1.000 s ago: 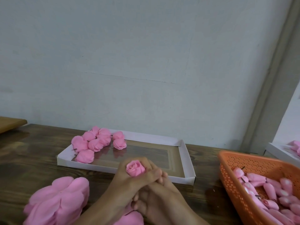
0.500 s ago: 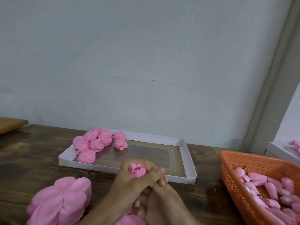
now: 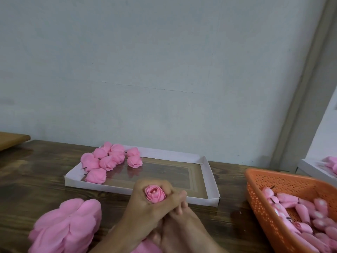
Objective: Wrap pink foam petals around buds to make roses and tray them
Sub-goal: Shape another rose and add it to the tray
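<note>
Curling round the rose, left hand grips it; right hand tucked beneath, unclear.

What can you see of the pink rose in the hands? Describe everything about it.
The rose is pink and foam-like, with petals wrapped in overlapping layers round a paler centre. It stands upright, top showing. The left hand grips it, fingers curled round its sides, hiding its base. The right hand lies close below; whether it touches the rose is unclear. Behind it lies the white tray.
</note>
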Demonstrator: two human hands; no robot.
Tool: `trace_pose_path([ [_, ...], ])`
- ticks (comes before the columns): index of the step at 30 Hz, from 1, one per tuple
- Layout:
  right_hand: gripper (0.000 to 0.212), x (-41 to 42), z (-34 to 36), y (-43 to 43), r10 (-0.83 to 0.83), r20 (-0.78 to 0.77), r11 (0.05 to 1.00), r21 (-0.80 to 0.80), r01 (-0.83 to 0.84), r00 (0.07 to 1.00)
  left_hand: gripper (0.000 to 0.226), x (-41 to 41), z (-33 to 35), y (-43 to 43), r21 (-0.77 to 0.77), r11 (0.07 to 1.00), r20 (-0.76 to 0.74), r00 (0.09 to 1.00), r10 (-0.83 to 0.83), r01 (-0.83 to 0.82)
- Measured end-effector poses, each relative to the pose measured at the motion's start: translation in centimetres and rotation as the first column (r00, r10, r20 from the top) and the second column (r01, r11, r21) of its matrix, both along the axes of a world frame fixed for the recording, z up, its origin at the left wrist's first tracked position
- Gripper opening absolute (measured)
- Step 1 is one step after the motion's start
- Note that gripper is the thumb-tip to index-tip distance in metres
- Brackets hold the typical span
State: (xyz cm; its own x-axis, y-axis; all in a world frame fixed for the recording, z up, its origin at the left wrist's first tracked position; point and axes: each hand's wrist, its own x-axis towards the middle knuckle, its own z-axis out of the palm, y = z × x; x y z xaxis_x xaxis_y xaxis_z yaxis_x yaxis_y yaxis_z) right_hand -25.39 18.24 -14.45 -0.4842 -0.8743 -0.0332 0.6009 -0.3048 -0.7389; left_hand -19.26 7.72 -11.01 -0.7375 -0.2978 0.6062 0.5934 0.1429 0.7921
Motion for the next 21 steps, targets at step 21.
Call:
trace_pose_path([
  [21,0.027,0.1,1.3,1.6,-0.503,-0.758,0.802,-0.232,0.551,0.414,0.029,-0.8,-0.7,0.7,0.249,0.901,0.075,0.935,0.348,-0.355],
])
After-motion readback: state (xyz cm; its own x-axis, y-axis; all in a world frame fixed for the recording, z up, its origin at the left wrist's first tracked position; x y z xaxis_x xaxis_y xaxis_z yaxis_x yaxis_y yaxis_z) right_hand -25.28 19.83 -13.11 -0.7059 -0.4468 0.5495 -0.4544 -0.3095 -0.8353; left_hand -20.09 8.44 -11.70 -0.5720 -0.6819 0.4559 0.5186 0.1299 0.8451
